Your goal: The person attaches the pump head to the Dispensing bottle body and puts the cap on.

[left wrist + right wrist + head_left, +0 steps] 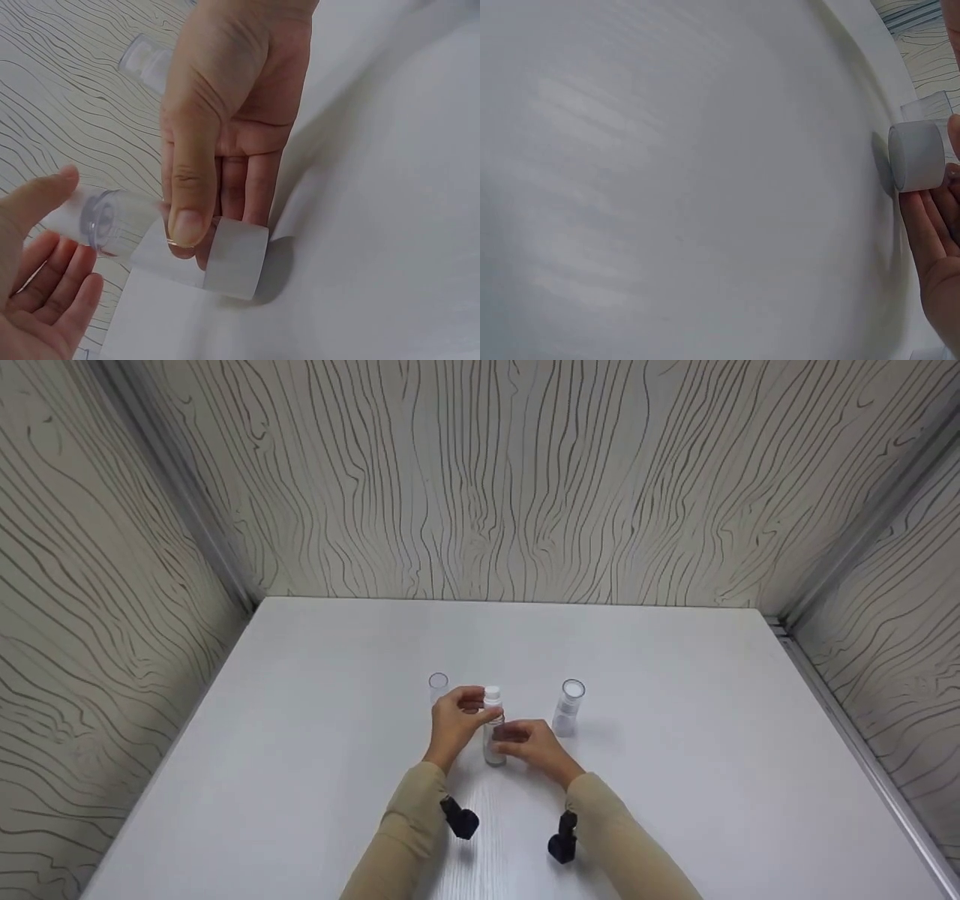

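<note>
A small pump-style bottle (pixel 494 759) with a clear upper body and a white cap (pixel 492 691) stands upright on the table between my hands. My left hand (pixel 453 726) holds its upper part, thumb in front and fingers behind. Lower down, my right hand (pixel 535 745) grips the body from the right. In the left wrist view the right hand's thumb (pixel 191 187) presses on the clear wall just above the frosted base (pixel 236 259), while the left hand (pixel 37 277) is around the white upper end. The right wrist view catches the base (pixel 919 157) above the right fingers.
A clear, open-looking tube (pixel 438 682) stands behind my left hand, partly hidden by it. To the right, beyond my right hand, is another clear cylinder (pixel 568 709) with white parts inside. The white table (pixel 300 735) meets patterned walls (pixel 480 480) at the back and sides.
</note>
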The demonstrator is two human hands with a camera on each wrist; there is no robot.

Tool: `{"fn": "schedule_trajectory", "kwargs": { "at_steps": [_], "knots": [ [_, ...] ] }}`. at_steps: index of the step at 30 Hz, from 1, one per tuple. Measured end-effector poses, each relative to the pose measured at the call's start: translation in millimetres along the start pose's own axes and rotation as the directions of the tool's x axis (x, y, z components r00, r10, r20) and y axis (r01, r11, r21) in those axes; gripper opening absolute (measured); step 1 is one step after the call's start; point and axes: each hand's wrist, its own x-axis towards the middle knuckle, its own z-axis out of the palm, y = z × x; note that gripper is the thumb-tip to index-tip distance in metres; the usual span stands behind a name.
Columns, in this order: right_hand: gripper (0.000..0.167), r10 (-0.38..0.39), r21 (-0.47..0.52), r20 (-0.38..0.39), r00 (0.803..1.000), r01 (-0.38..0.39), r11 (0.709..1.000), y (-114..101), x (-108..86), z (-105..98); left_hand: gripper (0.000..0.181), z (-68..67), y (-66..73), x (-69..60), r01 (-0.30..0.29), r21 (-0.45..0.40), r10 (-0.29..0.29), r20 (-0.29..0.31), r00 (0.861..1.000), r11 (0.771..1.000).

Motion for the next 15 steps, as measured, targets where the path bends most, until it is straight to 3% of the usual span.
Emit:
{"fn": "schedule_trajectory", "kwargs": {
  "at_steps": [7, 15],
  "knots": [
    [0.037, -0.022, 0.003, 0.004, 1.0, 0.022, 1.0, -0.8, -0.7, 0.9, 0.039, 0.2, -0.9, -0.8, -0.032, 0.017, 0.032, -0.002, 0.999, 0.999],
    [0.034, -0.015, -0.015, 0.002, 1.0, 0.015, 1.0, 0.7, 1.4, 1.9, 0.038, 0.2, -1.0, 0.0, -0.028, 0.002, 0.028, 0.019, 0.999, 1.0]
  ]
}}
